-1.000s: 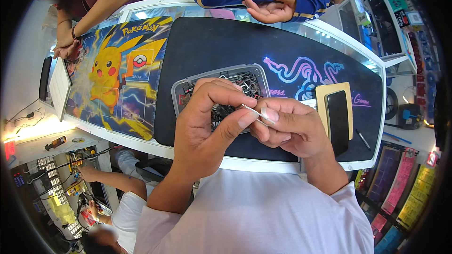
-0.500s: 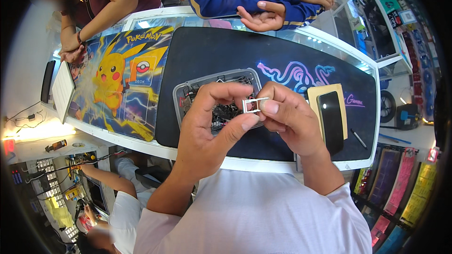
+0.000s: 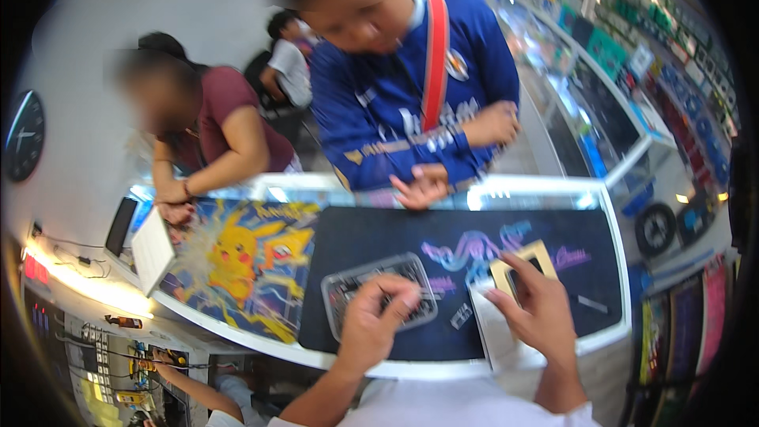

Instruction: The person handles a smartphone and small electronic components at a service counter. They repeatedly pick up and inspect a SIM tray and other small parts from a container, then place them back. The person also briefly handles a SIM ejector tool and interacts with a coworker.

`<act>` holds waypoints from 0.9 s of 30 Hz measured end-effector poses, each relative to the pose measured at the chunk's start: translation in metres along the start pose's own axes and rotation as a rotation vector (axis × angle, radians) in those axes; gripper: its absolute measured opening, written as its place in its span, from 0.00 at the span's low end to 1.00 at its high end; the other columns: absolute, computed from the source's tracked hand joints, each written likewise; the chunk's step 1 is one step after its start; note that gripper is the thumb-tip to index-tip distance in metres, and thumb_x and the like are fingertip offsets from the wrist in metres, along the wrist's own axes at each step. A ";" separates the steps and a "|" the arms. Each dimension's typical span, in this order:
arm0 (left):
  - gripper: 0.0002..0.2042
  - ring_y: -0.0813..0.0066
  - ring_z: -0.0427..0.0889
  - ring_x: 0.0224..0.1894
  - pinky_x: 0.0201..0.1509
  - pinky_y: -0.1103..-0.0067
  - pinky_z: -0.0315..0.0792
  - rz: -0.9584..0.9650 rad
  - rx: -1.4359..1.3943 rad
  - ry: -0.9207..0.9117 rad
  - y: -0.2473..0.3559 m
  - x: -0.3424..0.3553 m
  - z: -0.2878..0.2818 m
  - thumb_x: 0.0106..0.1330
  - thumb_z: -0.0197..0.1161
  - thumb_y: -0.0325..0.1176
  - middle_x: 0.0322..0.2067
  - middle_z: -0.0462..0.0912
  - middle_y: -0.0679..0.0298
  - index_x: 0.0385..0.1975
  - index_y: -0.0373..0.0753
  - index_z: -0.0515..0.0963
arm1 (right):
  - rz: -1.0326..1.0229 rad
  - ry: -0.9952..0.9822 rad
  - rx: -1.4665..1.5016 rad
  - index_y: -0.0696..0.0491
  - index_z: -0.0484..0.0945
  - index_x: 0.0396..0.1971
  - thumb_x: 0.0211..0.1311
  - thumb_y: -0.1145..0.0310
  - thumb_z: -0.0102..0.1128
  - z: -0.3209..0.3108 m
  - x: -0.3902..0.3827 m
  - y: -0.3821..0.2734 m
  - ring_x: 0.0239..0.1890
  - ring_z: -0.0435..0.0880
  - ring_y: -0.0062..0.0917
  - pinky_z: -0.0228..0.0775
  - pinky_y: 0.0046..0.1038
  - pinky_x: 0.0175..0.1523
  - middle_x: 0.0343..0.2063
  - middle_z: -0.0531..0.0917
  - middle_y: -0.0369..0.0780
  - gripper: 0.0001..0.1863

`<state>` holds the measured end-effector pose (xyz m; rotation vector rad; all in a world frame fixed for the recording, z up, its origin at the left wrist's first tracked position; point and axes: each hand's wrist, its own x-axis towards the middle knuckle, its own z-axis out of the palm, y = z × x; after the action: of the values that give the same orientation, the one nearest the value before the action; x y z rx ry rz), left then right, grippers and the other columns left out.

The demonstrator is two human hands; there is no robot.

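My left hand (image 3: 371,323) is over a clear plastic box (image 3: 431,312) full of small dark parts. Its thumb and fingertips are closed together; blur hides whatever lies between them. My right hand (image 3: 544,318) is to the right, thumb and forefinger spread, holding nothing that I can make out. Those fingers are over a dark phone (image 3: 523,270), partly covering it. Beneath the phone lies a tan envelope-like pad (image 3: 544,258). A flat whitish box or slab (image 3: 492,328) is beside my right thumb. Between it and the plastic box lies a small grey piece (image 3: 461,316).
A black mat (image 3: 364,229) with a coloured design covers the counter's right part, a yellow cartoon mat (image 3: 229,269) the left. A pen (image 3: 593,304) lies at right. Across the counter, one person in blue (image 3: 474,55) and another in maroon (image 3: 237,122) lean on it.
My view has tilted up, showing more of the people opposite. My hands have moved apart, the right one toward the phone. The small white frame-like tray held between them is no longer visible.
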<state>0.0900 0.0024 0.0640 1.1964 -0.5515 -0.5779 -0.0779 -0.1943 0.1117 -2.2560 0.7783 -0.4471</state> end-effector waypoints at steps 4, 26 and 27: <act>0.05 0.83 0.82 0.48 0.56 0.82 0.75 -0.089 -0.037 -0.039 -0.014 0.005 -0.006 0.78 0.66 0.28 0.46 0.85 0.66 0.48 0.35 0.80 | 0.147 0.026 -0.489 0.58 0.83 0.59 0.52 0.40 0.81 -0.033 -0.023 0.044 0.26 0.87 0.40 0.76 0.39 0.35 0.22 0.85 0.46 0.43; 0.09 0.81 0.84 0.50 0.60 0.82 0.76 -0.103 -0.220 -0.139 -0.036 -0.008 -0.012 0.80 0.65 0.33 0.47 0.85 0.63 0.49 0.34 0.79 | 0.300 -0.350 -0.189 0.58 0.90 0.43 0.66 0.43 0.73 -0.036 0.008 0.058 0.29 0.88 0.30 0.78 0.32 0.39 0.26 0.89 0.45 0.29; 0.09 0.80 0.84 0.50 0.60 0.81 0.76 -0.133 -0.271 -0.130 -0.034 -0.008 -0.013 0.80 0.64 0.33 0.47 0.86 0.62 0.49 0.33 0.79 | 0.297 -0.321 -0.028 0.58 0.90 0.42 0.68 0.44 0.72 -0.031 0.008 0.062 0.30 0.88 0.28 0.77 0.30 0.41 0.27 0.89 0.43 0.28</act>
<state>0.0892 0.0078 0.0266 0.9472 -0.4879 -0.8220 -0.1125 -0.2510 0.0896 -2.1173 0.9308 0.0645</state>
